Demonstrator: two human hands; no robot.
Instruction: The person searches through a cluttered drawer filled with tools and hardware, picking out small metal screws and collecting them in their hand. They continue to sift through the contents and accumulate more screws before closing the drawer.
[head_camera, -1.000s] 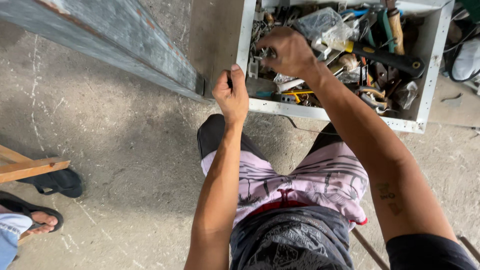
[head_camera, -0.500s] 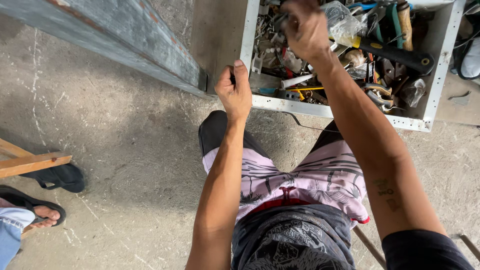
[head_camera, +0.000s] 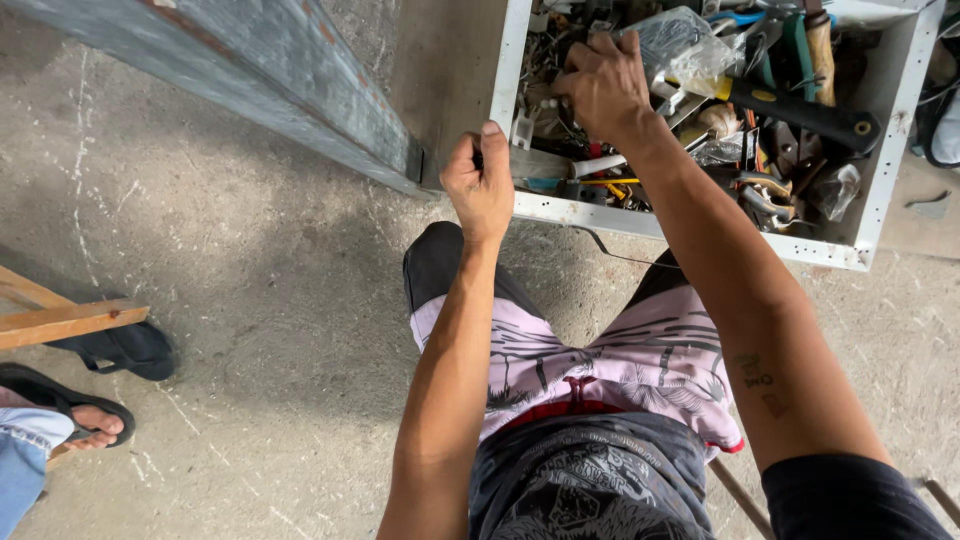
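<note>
Rough grey concrete floor (head_camera: 230, 330) fills the view, seen from above over the person's own knees and patterned shorts. The left hand (head_camera: 484, 185) is clenched in a fist, thumb up, around something small and dark at the end of a long grey metal panel (head_camera: 250, 70) that slants in from the upper left; what the fist encloses is hidden, so I cannot tell more than that the grip is closed there. The right hand (head_camera: 604, 85) reaches into a white metal tray (head_camera: 508, 70) just beyond, fingers curled down among the clutter; whether they have caught anything I cannot tell. Around that hand lie a black-handled hammer (head_camera: 800, 112), clear plastic bags (head_camera: 680, 45), pliers and loose screws. By the look of it, this is the picking step: one hand steadies the panel's end, the other sorts for a part. At far left, another person's sandalled foot (head_camera: 70, 415) rests beside a wooden piece (head_camera: 60, 320).
</note>
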